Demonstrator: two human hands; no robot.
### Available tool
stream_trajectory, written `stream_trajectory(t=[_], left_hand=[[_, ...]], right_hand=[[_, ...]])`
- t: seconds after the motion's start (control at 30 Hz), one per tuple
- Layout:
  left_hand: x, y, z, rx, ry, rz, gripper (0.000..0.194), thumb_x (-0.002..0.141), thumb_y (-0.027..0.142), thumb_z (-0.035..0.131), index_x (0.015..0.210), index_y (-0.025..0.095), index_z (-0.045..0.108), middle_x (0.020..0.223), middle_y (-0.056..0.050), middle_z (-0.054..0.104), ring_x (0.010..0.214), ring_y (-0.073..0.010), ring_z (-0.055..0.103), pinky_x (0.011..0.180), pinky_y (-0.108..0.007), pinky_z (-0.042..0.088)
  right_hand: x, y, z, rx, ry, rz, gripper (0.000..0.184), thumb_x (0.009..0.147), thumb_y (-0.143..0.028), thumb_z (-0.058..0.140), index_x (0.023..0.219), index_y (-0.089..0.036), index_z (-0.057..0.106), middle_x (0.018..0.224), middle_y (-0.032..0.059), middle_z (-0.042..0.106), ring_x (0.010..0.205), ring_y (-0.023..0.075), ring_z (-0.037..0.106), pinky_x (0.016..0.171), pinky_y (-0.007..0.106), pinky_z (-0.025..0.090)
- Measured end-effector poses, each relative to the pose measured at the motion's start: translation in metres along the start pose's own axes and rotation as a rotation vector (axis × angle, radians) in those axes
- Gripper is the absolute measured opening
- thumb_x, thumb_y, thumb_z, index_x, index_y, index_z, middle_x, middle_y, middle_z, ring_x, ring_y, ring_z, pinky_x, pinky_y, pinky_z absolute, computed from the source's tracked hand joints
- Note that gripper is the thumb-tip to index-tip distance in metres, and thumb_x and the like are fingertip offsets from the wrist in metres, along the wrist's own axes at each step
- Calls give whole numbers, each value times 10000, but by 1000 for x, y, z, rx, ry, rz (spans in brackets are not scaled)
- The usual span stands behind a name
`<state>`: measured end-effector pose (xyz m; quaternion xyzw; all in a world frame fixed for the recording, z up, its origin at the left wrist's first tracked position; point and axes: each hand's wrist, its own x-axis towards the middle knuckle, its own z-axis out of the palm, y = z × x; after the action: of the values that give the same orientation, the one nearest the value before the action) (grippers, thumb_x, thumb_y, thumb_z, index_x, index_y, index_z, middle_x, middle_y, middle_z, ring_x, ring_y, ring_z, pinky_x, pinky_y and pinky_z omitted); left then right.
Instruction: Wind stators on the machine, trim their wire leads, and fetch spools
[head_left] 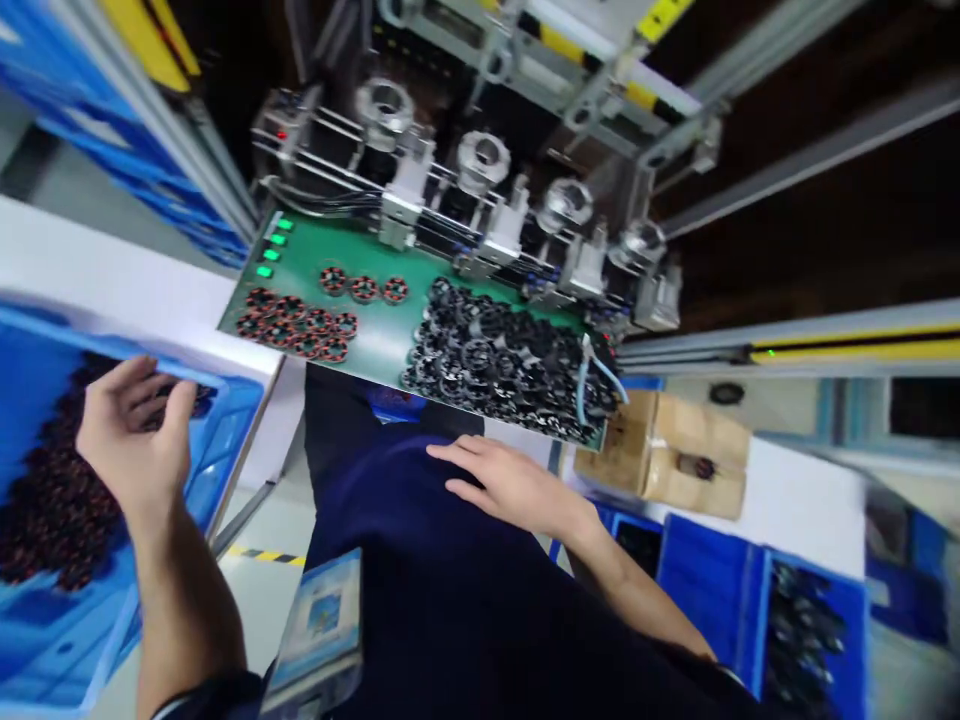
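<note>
My left hand (135, 425) is raised over a blue bin (225, 420) at the left. Its fingers are curled and the thumb stands apart, with nothing clearly held between them. A heap of small dark reddish wound parts (56, 500), like motor stators, lies in that bin. My right hand (517, 480) hovers by my lap, fingers stretched out and holding nothing, just below the green work surface (382, 345). On that surface sit a cluster of copper-wound stators (300, 325), three more in a row (364, 289), and a dense block of black ring-shaped parts (495, 350).
Behind the green surface stands a fixture with several round metal holders (482, 160). Pliers with light-blue handles (583, 385) lie on the black parts. A cardboard box (660, 450) and a blue bin of dark parts (802, 640) are at the right.
</note>
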<state>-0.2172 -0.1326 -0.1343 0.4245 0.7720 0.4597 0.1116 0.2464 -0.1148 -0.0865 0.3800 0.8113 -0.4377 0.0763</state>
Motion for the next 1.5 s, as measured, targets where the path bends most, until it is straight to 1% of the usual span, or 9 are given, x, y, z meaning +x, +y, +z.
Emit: stream_trajectory(t=[0.23,0.33,0.43,0.6,0.77,1.03,1.23,1.37,1.5], left_hand=[[-77,126,162,-31,-595,604,519,970,507,970,1440,352,813,1635,-127,723,1532,-414,674,1273,-666,588],[-90,149,211,106,-737,748,398,1037,470,907,1398,321,830,1663,-155,679,1565,-417,607,1309,-642,541],[-93,155,239,210,-766,790,256,1087,445,840,1276,275,866,1541,-175,719,1483,-412,620,1246,-601,575],[-96,154,255,279,-780,805,162,1102,396,811,1153,263,886,1474,-165,749,1410,-404,633,1166,-568,604],[-92,159,240,141,-724,745,150,1117,426,797,1102,283,841,1450,-114,805,1421,-363,657,1233,-551,573],[21,208,214,-53,-527,466,742,857,693,992,1443,313,741,1383,-70,799,1349,-350,734,1108,-514,625],[129,215,274,-18,-507,408,885,747,737,1038,1366,198,706,1339,10,771,1448,-285,606,1250,-550,508],[154,189,314,60,-573,385,821,729,803,1002,1256,233,733,1287,-85,795,1459,-363,639,1233,-576,554],[163,172,322,83,-590,410,814,728,813,996,1279,261,767,1336,-137,792,1422,-402,686,1227,-616,600]], right_hand=[[-20,65,-3,0,646,117,343,1194,-371,620,1480,-298,794,1358,137,796,1290,326,747,1172,571,633],[-5,88,-7,-103,880,228,344,1167,-374,650,1449,-259,811,1398,176,737,1278,360,677,1174,608,588],[13,103,-10,-177,890,295,341,1143,-395,683,1415,-255,832,1426,187,683,1282,387,606,1145,618,552],[25,111,-9,-246,801,277,249,1126,-399,726,1281,-271,873,1481,181,673,1350,409,554,1131,613,509],[9,109,-23,-116,889,148,183,1129,-407,729,1205,-281,838,1723,152,621,1504,423,560,1252,664,494],[25,121,-136,179,1039,-15,635,996,-581,866,1521,-270,691,1509,140,750,1265,359,765,1118,573,670],[123,165,-201,193,1006,-14,682,956,-649,903,1471,-244,713,1364,143,800,1308,352,747,1216,569,633],[170,190,-202,108,967,42,686,947,-685,877,1405,-194,738,1358,179,804,1316,391,735,1240,672,586],[177,198,-202,75,965,27,717,925,-725,887,1403,-208,748,1363,180,810,1307,386,736,1222,645,597]])
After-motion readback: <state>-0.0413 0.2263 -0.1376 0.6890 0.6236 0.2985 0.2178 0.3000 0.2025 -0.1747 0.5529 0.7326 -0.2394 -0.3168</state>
